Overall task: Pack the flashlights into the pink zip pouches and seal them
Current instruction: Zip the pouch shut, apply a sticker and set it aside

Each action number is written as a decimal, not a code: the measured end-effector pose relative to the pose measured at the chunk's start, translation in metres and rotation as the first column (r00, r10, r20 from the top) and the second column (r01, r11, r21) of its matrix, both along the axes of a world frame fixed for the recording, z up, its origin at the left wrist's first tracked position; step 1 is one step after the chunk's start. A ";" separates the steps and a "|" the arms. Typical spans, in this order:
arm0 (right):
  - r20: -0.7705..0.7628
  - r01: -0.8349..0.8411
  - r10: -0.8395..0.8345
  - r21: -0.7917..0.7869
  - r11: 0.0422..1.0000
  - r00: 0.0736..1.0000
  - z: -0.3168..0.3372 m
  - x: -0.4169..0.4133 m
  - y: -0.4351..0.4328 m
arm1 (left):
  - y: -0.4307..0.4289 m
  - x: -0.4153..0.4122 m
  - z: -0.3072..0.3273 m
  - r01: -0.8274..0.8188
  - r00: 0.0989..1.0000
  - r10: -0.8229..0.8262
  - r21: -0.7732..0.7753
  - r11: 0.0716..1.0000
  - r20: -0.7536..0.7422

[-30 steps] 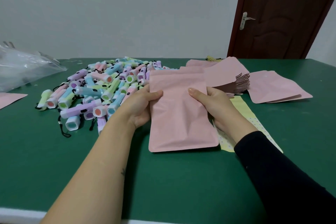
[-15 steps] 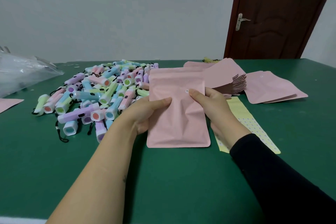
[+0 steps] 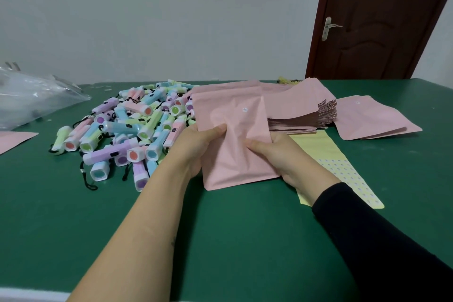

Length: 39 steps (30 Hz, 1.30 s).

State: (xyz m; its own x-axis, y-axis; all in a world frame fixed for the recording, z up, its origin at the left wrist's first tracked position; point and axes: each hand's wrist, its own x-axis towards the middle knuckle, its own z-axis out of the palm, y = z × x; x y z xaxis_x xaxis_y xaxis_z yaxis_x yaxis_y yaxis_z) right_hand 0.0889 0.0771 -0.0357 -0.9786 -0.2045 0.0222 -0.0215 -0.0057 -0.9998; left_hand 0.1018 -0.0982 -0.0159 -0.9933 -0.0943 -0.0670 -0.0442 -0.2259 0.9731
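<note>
Here, 2 hands grip 1 pink pouch (image 3: 235, 117) over the green table (image 3: 220, 240). The left hand (image 3: 196, 144) pinches its 9 o'clock edge, thumb on the front. The right hand (image 3: 286, 154) curls its fingers around the 3 o'clock edge, thumb pressing the crumpled front. The pouch's lower edge touches the table. The flashlights (image 3: 137, 127) lie heaped at 9 o'clock of the pouch, just beside it. A stack of pink pouches (image 3: 301, 108) sits at 2 o'clock, and a yellow sheet (image 3: 338, 166) lies at 4 o'clock under the right wrist.
</note>
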 end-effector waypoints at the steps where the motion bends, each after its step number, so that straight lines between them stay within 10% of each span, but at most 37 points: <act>1: -0.012 0.040 -0.040 -0.021 0.999 0.999 0.000 -0.001 0.000 | 0.001 0.001 0.000 0.030 1.000 -0.030 0.004 1.000 0.001; 20: -0.040 0.188 -0.194 -0.120 0.975 0.980 0.003 -0.008 0.008 | 0.010 0.002 -0.005 0.154 0.988 -0.154 -0.155 0.976 0.013; 26: 0.174 0.039 0.060 -0.515 0.856 0.983 0.007 -0.007 0.002 | 0.013 0.000 -0.005 0.010 0.995 -0.019 -0.089 0.996 -0.103; 31: 0.216 0.007 0.127 -0.531 0.847 0.968 0.004 -0.002 -0.008 | 0.021 0.001 -0.008 0.026 0.989 -0.037 -0.076 0.997 -0.145; 39: 0.202 -0.118 0.191 -0.327 0.938 0.961 0.005 -0.010 0.009 | -0.008 -0.003 0.007 -0.160 0.979 0.190 0.293 0.943 -0.076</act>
State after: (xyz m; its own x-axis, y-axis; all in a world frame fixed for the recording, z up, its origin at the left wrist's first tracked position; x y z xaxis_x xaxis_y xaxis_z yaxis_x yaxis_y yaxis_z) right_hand 0.0788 0.0863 -0.0312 -0.9217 -0.3721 -0.1099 0.2313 -0.2995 -0.9256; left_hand 0.0993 -0.1065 -0.0088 -0.9657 -0.2592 -0.0163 0.1165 -0.4883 0.8649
